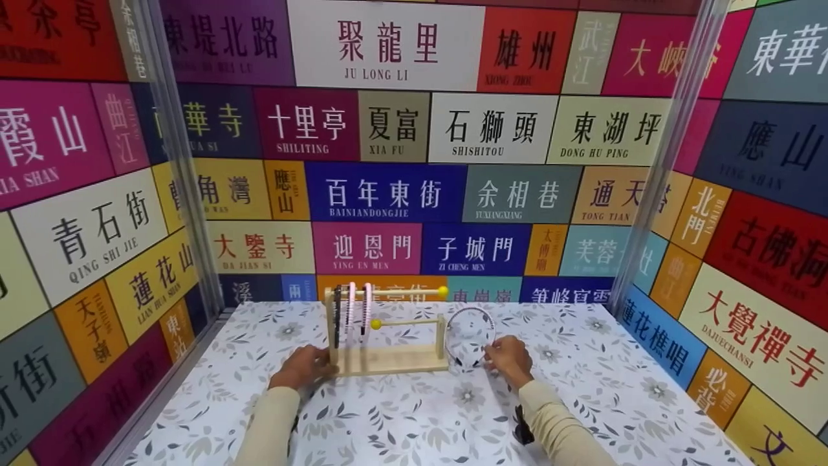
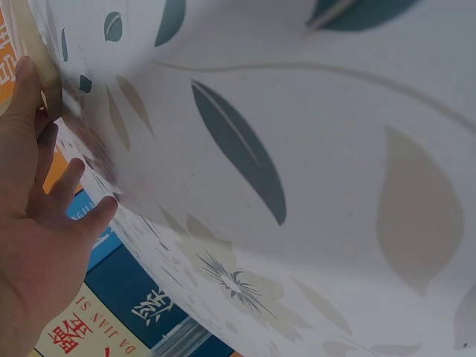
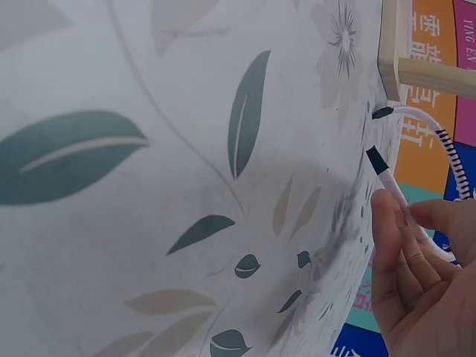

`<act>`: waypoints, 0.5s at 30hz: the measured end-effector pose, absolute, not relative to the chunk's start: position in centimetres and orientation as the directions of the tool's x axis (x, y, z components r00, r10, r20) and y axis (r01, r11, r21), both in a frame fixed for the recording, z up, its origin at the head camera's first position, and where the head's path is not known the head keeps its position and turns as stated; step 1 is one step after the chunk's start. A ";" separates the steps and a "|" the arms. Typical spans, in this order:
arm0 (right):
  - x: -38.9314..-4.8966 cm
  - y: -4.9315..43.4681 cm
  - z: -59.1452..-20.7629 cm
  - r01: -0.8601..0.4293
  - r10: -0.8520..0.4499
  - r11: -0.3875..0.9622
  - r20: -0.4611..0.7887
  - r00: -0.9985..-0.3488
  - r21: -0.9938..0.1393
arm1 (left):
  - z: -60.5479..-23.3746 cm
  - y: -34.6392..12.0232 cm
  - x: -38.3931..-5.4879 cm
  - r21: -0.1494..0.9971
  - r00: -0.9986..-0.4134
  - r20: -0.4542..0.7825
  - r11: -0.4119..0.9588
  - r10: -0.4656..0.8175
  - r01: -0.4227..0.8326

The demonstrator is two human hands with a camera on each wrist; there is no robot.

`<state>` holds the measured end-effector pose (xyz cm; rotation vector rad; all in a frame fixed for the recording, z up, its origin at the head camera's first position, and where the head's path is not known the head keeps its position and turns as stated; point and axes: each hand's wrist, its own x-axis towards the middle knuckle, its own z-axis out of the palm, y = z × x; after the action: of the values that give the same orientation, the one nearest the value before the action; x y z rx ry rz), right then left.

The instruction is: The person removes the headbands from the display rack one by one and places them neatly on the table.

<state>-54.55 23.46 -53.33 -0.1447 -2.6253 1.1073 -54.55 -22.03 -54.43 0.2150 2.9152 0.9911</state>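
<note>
A pale wooden rack (image 1: 394, 361) stands on the table, with two rods ending in yellow balls. On its upper rod hang a black headband (image 1: 337, 317) and two pink-and-white headbands (image 1: 351, 314). My left hand (image 1: 303, 366) grips the rack's left end low down; in the left wrist view, thumb and forefinger meet the wood while the other fingers spread loosely. Beside the rack's right end, my right hand (image 1: 511, 359) pinches a white headband (image 1: 470, 310) with dark stripes, its loop standing upright. The right wrist view shows thumb and fingers around one dark-tipped end (image 3: 378, 160).
The table (image 1: 388, 427) has a white cloth printed with leaves and flowers. Behind it and at both sides rise walls (image 1: 388, 191) of coloured name panels, with clear upright corner strips (image 1: 187, 155). A small black object (image 1: 522, 427) shows beside the right sleeve.
</note>
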 end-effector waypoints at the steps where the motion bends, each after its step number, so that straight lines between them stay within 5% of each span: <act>1: -54.7 23.5 -53.5 -0.018 0.207 0.703 0.229 -0.951 -0.711 | -54.5 -22.1 -54.6 0.609 -0.988 -0.005 0.784 0.154 0.119; 15: -56.1 24.0 -55.4 0.042 0.251 0.742 0.219 -0.943 -0.669 | -54.4 -22.2 -54.4 0.602 -0.989 -0.021 0.792 0.144 0.103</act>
<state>-56.12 23.99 -55.38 -0.2292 -2.6480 1.0059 -54.41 -22.23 -54.38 0.2012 2.9113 0.9729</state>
